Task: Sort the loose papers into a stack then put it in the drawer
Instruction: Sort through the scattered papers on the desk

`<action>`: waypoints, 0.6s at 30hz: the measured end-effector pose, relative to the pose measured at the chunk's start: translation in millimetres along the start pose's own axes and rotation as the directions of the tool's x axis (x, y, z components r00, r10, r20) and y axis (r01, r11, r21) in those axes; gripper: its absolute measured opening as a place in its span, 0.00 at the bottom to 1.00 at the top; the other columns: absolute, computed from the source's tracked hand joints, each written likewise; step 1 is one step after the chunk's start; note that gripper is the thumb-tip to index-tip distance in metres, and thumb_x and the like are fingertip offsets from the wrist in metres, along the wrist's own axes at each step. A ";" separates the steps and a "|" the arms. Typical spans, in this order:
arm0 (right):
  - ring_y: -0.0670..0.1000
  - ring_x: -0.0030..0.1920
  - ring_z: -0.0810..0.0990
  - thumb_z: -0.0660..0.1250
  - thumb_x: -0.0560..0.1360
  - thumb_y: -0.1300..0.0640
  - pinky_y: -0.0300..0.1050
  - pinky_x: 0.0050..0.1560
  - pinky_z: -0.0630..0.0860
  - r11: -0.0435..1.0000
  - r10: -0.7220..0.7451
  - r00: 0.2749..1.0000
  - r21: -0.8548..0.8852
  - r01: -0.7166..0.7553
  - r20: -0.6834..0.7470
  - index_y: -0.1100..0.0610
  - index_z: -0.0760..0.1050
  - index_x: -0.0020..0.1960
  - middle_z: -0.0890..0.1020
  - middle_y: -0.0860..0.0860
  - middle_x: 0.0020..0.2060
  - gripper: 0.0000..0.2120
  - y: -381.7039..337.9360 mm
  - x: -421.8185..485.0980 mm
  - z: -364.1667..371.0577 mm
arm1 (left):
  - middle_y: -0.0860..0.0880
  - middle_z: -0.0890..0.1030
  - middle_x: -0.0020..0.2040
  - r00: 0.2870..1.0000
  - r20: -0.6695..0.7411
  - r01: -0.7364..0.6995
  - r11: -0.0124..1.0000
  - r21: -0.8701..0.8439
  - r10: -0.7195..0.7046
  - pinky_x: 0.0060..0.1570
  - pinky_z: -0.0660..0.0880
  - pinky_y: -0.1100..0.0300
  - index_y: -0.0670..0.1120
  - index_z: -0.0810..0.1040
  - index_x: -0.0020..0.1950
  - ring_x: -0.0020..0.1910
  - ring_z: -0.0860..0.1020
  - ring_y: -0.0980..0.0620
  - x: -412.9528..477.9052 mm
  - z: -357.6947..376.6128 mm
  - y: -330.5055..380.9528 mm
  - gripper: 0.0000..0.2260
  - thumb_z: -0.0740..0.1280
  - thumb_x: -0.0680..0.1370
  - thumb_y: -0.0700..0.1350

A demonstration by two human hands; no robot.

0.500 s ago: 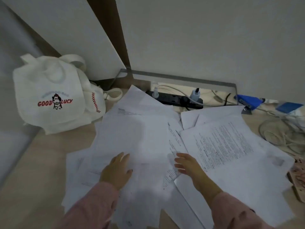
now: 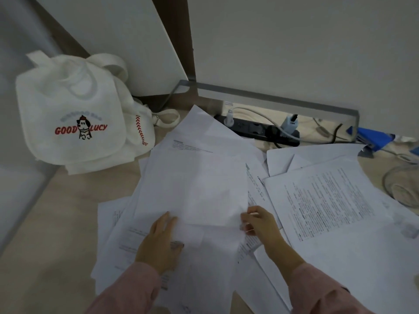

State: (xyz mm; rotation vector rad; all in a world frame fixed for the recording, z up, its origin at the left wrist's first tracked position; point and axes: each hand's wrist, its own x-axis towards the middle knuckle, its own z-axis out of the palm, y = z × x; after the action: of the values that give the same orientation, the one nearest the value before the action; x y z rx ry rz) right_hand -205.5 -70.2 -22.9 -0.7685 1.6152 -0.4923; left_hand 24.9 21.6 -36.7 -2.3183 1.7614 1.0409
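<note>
On papers, both hands seemingly pinch

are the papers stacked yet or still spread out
Still spread out. The loose papers fan across the desk at different angles, overlapping; the left hand and right hand rest on the top sheets.

A pale wooden desk carries scattered papers, a white bag and a power strip.

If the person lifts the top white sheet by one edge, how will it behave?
The top sheet is thin, so it will probably droop. It lies on other loose papers, so it may slide easily. The right hand is at its corner.
</note>
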 end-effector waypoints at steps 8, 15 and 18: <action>0.48 0.24 0.79 0.63 0.76 0.65 0.39 0.30 0.80 0.957 -0.289 0.941 -0.019 0.290 -0.176 0.59 0.72 0.45 0.79 0.60 0.46 0.02 -31.7 -29.2 -43.2 | 0.51 0.51 0.77 0.992 -0.039 0.102 0.931 -0.350 -0.124 0.71 0.57 0.57 0.48 0.56 0.74 0.75 0.53 0.50 -14.8 -1.3 -1.9 0.27 0.61 0.78 0.51; 0.37 0.49 0.80 0.63 0.76 0.63 0.28 0.51 0.74 0.626 -0.773 0.633 -0.229 0.745 -0.054 0.54 0.72 0.46 0.80 0.42 0.46 0.05 -77.4 -97.2 -59.9 | 0.49 0.74 0.66 0.987 0.139 0.155 0.222 -0.963 -0.085 0.61 0.70 0.55 0.50 0.72 0.63 0.61 0.73 0.52 -19.0 -43.1 46.7 0.25 0.69 0.69 0.58; 0.34 0.54 0.75 0.59 0.74 0.57 0.25 0.52 0.69 0.364 -0.871 0.463 -0.419 0.832 0.164 0.48 0.70 0.44 0.77 0.40 0.49 0.05 -66.2 -114.5 -58.5 | 0.46 0.79 0.61 0.982 0.186 0.185 -0.038 -0.982 -0.028 0.57 0.75 0.49 0.46 0.74 0.63 0.60 0.76 0.49 -23.6 -59.9 61.1 0.26 0.61 0.71 0.61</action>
State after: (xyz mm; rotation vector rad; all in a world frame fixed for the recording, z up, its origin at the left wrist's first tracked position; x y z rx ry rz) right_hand -241.9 -39.8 113.8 -2.0380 1.2799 -0.9141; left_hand -2.6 -5.2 43.3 -2.5987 0.4340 3.1462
